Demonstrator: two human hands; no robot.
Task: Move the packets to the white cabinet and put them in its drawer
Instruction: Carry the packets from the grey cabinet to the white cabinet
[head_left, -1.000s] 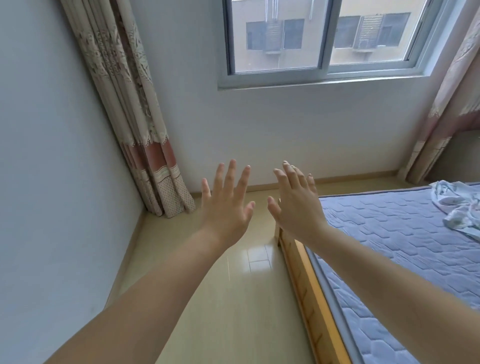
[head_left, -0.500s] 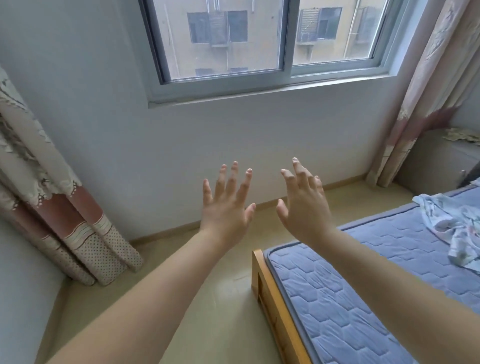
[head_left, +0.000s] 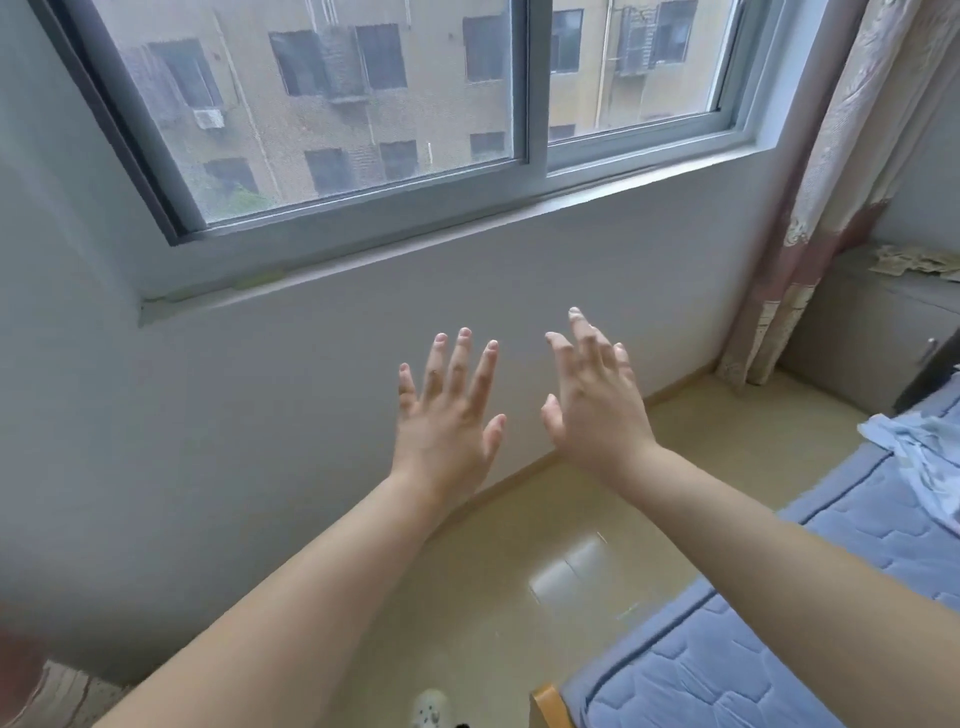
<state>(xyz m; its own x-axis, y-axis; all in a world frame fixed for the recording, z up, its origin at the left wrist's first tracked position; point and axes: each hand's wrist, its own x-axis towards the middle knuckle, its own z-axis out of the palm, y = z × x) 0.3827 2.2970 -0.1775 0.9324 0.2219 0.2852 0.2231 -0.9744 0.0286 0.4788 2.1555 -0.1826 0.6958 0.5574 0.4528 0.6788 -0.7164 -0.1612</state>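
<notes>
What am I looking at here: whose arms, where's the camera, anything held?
No machine here: these are a person's two bare arms, filmed by one wide-angle camera worn on their head, looking forward and down. The left hand and right hand are up in the air with fingers spread, holding nothing. Behind them is a grey-framed sliding window. At lower right lies a blue quilted mattress with a crumpled white cloth on it. At far right, past the patterned pink curtain, stands a pale cabinet. The small flat pale items on top may be the packets, but they are too small to tell.

Open floor (head_left: 545, 519) between wall (head_left: 311, 415), bed (head_left: 701, 670), cabinet (head_left: 857, 338)
</notes>
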